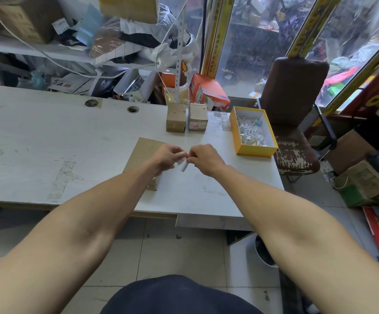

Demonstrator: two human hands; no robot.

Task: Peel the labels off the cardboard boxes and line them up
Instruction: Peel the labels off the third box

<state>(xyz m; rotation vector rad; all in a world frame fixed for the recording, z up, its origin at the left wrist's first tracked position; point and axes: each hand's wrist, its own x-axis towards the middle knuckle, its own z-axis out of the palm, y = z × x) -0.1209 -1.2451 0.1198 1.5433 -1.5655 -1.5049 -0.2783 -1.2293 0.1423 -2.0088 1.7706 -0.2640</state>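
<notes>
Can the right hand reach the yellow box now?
Probably yes. The yellow box lies open on the table, right of the right hand, nothing between; but that hand pinches a white label.

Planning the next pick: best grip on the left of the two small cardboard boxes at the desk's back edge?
Grip the left box across its left and front faces, or from above. Its right face sits close to the second box, leaving too narrow a gap for fingers.

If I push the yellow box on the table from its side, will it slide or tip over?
The yellow box is low and wide, so it would probably slide, not tip. It looks light: thin walls and only small crumpled white scraps inside. It sits close to the table edge, so a hard push might send it off.
</notes>
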